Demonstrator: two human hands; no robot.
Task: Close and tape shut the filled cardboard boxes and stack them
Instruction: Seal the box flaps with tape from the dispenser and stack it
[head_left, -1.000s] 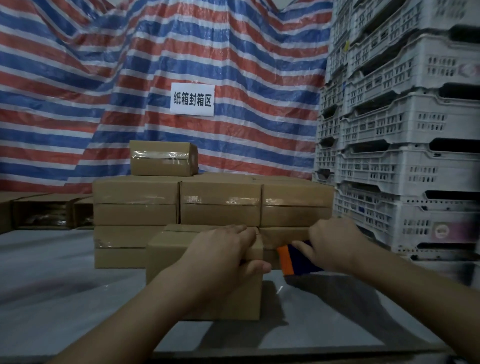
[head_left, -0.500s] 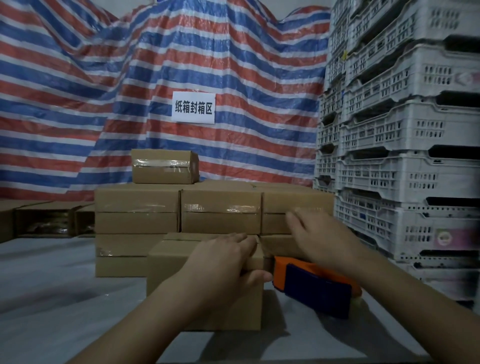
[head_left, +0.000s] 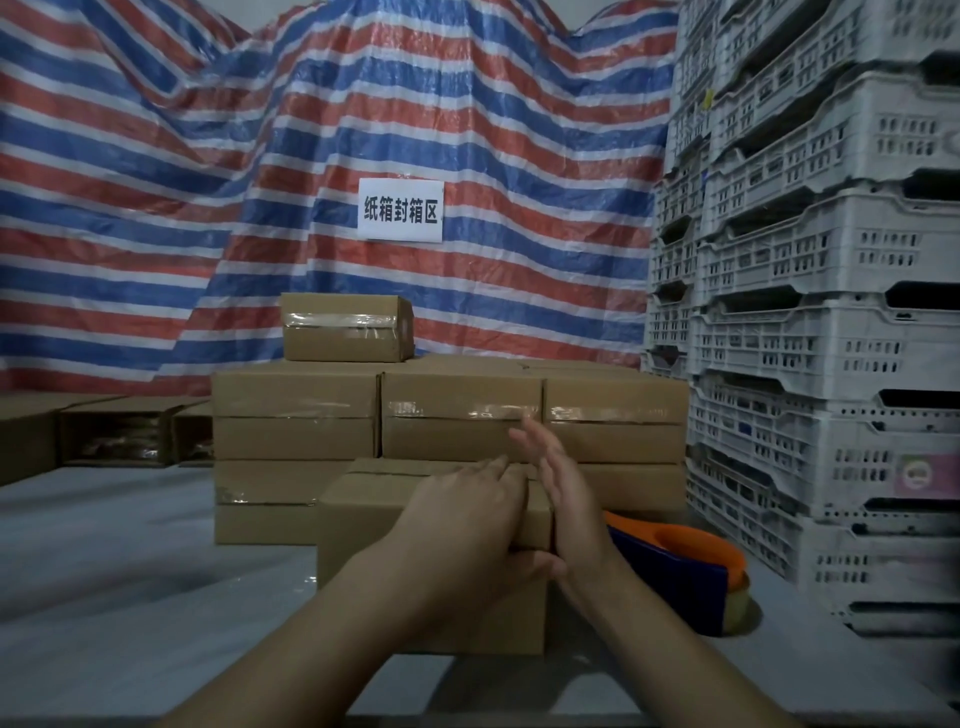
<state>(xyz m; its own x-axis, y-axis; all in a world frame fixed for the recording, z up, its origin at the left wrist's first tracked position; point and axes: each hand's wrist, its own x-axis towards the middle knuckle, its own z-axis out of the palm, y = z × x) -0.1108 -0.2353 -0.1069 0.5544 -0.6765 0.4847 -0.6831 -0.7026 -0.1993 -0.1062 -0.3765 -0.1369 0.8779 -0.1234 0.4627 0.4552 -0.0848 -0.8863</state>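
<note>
A closed cardboard box (head_left: 363, 525) stands on the grey table in front of me. My left hand (head_left: 467, 525) grips its right top corner, fingers over the top and thumb on the near side. My right hand (head_left: 563, 493) presses flat, fingers straight, against the box's right end. An orange and blue tape dispenser (head_left: 685, 566) lies on the table just right of the box, with no hand on it. Behind stands a stack of taped boxes (head_left: 457, 415), two layers high, with one smaller taped box (head_left: 345, 327) on top at the left.
White plastic crates (head_left: 810, 322) are piled high along the right side. Open cardboard boxes (head_left: 114, 436) sit at the far left on the table (head_left: 104, 571). A striped tarp with a white sign (head_left: 400, 210) hangs behind everything.
My right hand set the tape dispenser down on the table beside the box, then moved left and now presses the box's right end. My left hand stayed on the box.
</note>
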